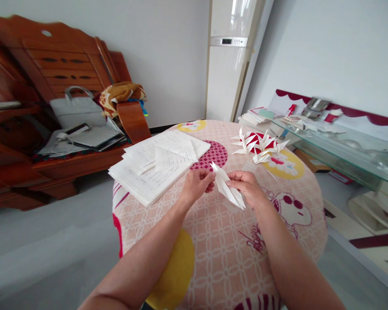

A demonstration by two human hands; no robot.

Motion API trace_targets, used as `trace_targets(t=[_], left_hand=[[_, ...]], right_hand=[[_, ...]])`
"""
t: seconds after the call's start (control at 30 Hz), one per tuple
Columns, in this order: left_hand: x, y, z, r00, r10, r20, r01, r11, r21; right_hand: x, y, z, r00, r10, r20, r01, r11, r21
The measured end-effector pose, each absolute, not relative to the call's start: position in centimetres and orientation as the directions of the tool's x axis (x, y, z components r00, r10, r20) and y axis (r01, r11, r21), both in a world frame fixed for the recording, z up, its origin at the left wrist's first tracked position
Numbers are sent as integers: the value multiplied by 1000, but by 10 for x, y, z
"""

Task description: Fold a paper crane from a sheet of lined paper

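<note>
A folded white paper piece (228, 189), long and pointed at its ends, is held above the round table by both hands. My right hand (245, 185) pinches its right side between thumb and fingers. At its upper left edge, my left hand (198, 183) is closed with thumb and finger pressed together on the paper. Beyond my right hand sits a group of folded white paper cranes (261, 144) with pointed tips. To the left of my left hand lies a stack of handwritten paper sheets (158, 165), with a loose sheet on top.
A patterned pink cloth (220, 249) covers the round table. On the right stands a glass shelf (342, 146) carrying cups and small items. A wooden bench (64, 64) with a grey bag (77, 107) is at the left. A tall white cabinet unit (228, 77) stands behind.
</note>
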State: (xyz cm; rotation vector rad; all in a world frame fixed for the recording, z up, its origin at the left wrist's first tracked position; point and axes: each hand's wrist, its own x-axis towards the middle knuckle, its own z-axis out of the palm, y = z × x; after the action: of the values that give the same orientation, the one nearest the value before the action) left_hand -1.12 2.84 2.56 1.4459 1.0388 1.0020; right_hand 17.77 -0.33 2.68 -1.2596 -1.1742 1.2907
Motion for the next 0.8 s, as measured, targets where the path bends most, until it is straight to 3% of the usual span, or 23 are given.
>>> trace_targets(t=[0.07, 0.17, 0.3, 0.43, 0.53, 0.7, 0.8], left_hand=[[-17, 31, 27, 234, 943, 235, 162, -276, 947], [-22, 32, 27, 439, 784, 439, 213, -565, 797], [-21, 32, 19, 698, 558, 449, 228, -768, 599], [-18, 37, 4, 796, 483, 366, 267, -821, 504], [-18, 44, -6, 807, 479, 345, 262, -815, 517], [-17, 49, -13, 782, 522, 342, 239, -757, 608], [-16, 48, -12, 770, 544, 333, 246, -735, 632]], right_hand=[[183, 0, 22, -42, 990, -135, 51, -133, -990], [190, 7, 14, -124, 976, -176, 199, -150, -968], [191, 17, 7, -172, 984, -42, 503, 51, -863], [187, 19, 6, -166, 979, 115, 706, 200, -679], [184, 14, 9, -190, 961, 199, 780, 271, -564], [178, 1, 18, -216, 912, 349, 743, 385, -548], [176, -3, 19, -272, 920, 283, 743, 388, -546]])
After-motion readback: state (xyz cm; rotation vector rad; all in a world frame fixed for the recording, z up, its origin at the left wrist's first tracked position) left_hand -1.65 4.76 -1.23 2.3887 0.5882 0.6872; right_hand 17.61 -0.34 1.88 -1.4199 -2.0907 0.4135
